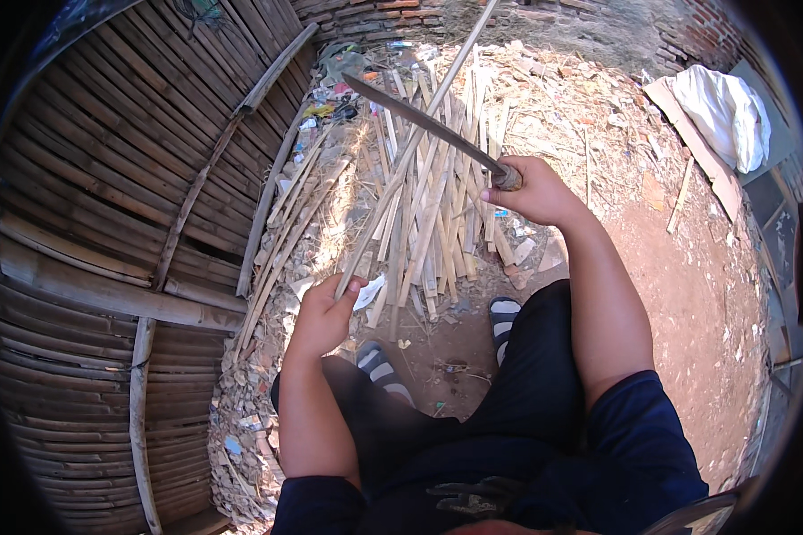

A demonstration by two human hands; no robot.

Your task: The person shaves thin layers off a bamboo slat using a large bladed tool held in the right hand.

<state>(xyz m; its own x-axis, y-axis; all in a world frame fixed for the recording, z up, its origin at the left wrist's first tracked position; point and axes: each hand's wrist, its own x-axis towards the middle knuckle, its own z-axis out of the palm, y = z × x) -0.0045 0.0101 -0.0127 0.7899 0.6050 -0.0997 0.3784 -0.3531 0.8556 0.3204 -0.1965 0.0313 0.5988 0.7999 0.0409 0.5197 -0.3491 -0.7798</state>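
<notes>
My left hand (324, 316) is closed around the near end of a long, thin bamboo strip (379, 211), which slants away from me up and to the right. In my right hand (537, 192) I grip a machete (437, 127) by its short handle. Its dark, slightly curved blade points to the far left and crosses the strip in the picture; whether the two touch I cannot tell. Beyond my feet lies a loose pile of split bamboo strips (439, 223), under the strip and the blade.
A wall of bamboo slats (107, 134) stands along the left. At the far end rises a brick wall (526, 22). Rubble and litter (562, 98) cover the ground around the pile. On the right lie a white sack (721, 111) and a brown board (691, 143).
</notes>
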